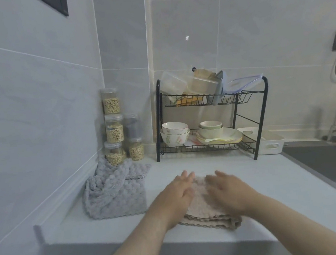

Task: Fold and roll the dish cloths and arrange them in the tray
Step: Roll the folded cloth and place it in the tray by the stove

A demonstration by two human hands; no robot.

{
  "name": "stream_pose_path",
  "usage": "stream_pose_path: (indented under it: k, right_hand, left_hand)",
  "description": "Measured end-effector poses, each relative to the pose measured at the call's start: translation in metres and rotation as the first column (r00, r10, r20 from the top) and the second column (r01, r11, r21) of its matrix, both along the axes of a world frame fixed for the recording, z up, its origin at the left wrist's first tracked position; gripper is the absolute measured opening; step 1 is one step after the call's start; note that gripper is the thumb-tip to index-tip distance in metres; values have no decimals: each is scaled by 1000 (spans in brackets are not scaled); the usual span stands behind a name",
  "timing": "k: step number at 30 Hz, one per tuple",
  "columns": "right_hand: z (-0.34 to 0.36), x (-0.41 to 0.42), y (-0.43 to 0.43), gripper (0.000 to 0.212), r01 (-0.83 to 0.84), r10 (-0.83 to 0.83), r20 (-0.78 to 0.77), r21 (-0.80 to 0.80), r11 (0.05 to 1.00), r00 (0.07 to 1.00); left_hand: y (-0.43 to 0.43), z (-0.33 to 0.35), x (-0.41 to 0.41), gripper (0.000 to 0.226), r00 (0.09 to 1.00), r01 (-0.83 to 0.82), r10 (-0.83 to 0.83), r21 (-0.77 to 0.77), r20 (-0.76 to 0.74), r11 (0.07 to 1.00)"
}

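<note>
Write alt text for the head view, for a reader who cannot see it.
The left hand and right hand press on a folded beige cloth on the counter. A crumpled grey cloth lies to its left; a white tray sits by the dish rack.

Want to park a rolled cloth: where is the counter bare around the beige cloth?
Bare counter lies between the beige cloth and the dish rack, and right of the cloth up to the sink. Crowded: the back-left corner, where grey cloths heap against stacked jars. The white tray sits beside the rack.
</note>
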State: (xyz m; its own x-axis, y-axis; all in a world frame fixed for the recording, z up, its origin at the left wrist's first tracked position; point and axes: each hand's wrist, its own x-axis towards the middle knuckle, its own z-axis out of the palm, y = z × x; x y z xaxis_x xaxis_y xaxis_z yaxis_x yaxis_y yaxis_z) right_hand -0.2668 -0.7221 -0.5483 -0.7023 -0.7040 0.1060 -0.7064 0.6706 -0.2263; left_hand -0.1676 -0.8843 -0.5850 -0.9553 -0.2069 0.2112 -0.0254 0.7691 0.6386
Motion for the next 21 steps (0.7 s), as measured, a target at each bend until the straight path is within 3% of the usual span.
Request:
stream_pose_path:
  k: [1,4,5,7,9,11,13,15,17,19,21]
  right_hand:
    - [-14,1,4,57,-23,20,46,74,997,999]
    - [-38,-3,10,122,-69,59,62,167,984,996]
    - [-38,-2,11,121,-63,57,47,157,985,997]
    - [-39,-2,12,86,13,-16,117,23,1000,993]
    - [-37,-3,13,70,206,-158,214,-221,953,964]
    - [-34,-3,14,52,300,-230,237,-326,897,944]
    - [-31,1,17,26,285,-208,242,-347,894,948]
    - [-29,3,20,8,249,-125,295,-432,867,947]
    - [-29,0,24,19,238,-11,375,-565,790,927]
    - [-27,-3,31,37,268,114,481,-653,709,869]
    - [-28,-9,38,45,346,223,582,-703,621,782]
  left_hand:
    - [0,-1,-1,47,998,8,-3,-81,60,997]
    - [-2,-1,-3,51,985,-42,86,-272,152,961]
    - [0,0,-3,51,982,-59,113,-325,152,944]
    - [4,1,-2,53,980,-80,141,-378,136,922]
    - [5,3,0,54,980,-99,155,-367,125,925]
    - [7,4,1,56,980,-122,162,-294,115,948]
    - [8,10,2,62,986,-143,159,-220,53,965]
    - [7,21,-6,66,988,-149,137,-256,-65,955]
    - [9,38,-22,77,996,-86,74,-293,-54,952]
    - [17,53,-41,90,990,4,12,-111,142,994]
    - [24,57,-56,74,964,19,-39,79,263,997]
